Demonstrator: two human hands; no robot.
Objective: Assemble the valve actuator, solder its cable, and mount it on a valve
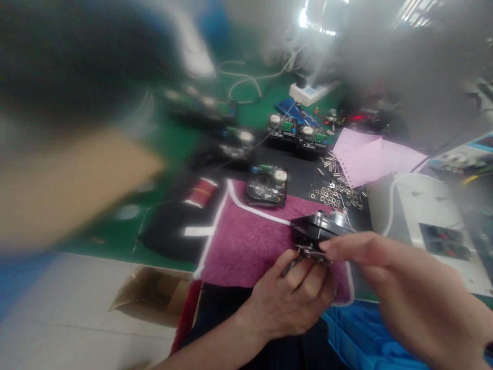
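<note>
A black electronic module (318, 228) with a silvery round part on top is held tilted above the purple cloth (246, 241). My left hand (296, 298) grips it from below, with fingers curled round its near edge. My right hand (408, 277) comes in from the right, its fingertips closed against the module's near side. Whether a small part sits between those fingertips is hidden. On the cloth's far edge lies another black circuit board module (267, 185).
More circuit boards (283, 127) stand behind, beside loose metal nuts (333, 195) and pins. Pink paper (370, 154) and a white box-shaped device (431, 221) are at right. A red wire bundle (201, 192) lies left. Another person's arm (77, 185) blurs across the left; a blue crate (354, 334) stands below.
</note>
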